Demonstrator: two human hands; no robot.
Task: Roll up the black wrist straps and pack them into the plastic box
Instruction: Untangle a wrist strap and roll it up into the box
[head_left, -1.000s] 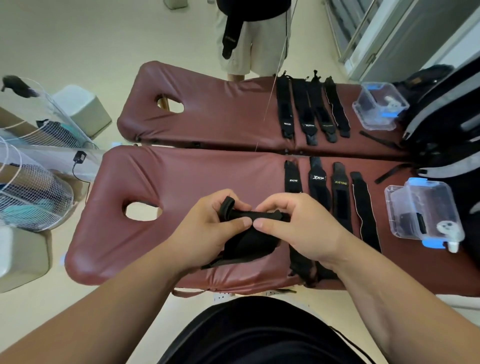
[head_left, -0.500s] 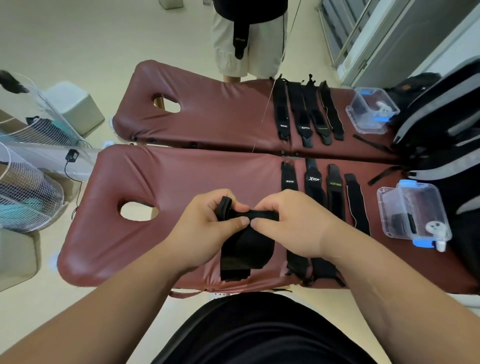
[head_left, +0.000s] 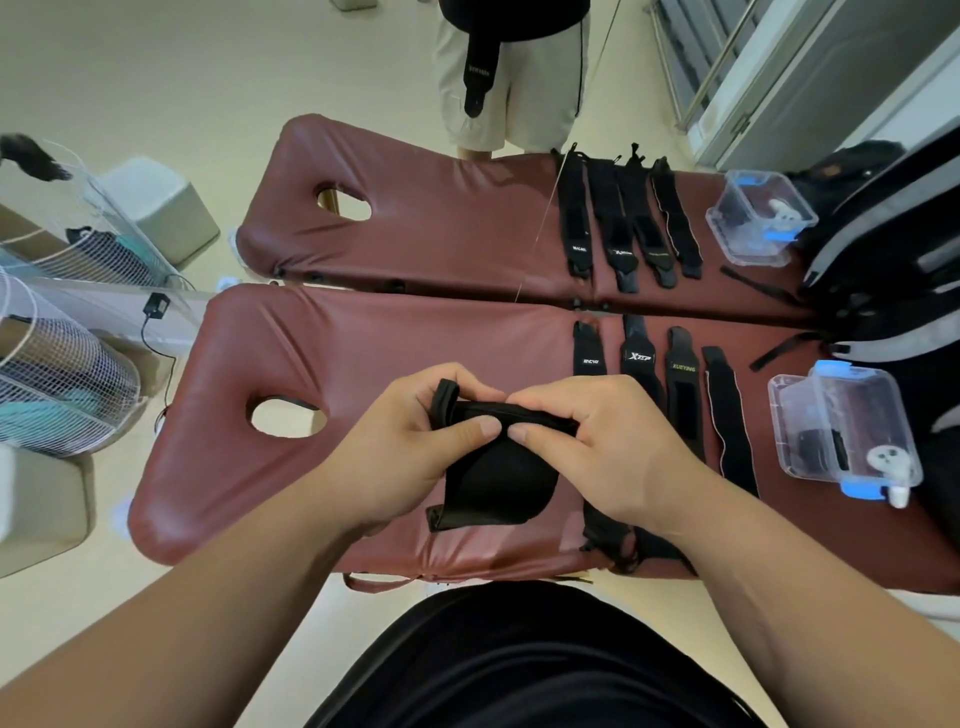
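Observation:
Both hands pinch one black wrist strap (head_left: 496, 480) above the near maroon massage table (head_left: 322, 358). My left hand (head_left: 415, 447) grips its left end, where a loop sticks up. My right hand (head_left: 597, 441) grips the right end, thumbs almost touching. The strap's free part hangs down in a curve. Several more black straps (head_left: 680, 384) lie flat side by side just right of my hands. A clear plastic box (head_left: 841, 426) with blue latches stands at the table's right end, lid raised, with a dark roll and a white object inside.
A second maroon table (head_left: 415, 228) lies beyond, with several black straps (head_left: 623, 223) and another clear box (head_left: 758, 218). A person in light shorts (head_left: 511, 78) stands behind it holding a strap. Black backpacks (head_left: 893, 249) sit at the right; wire fans (head_left: 57, 374) at the left.
The hanging part of the strap has curled and shortened under my hands. My hands stay in about the same place, still pinching its top edge.

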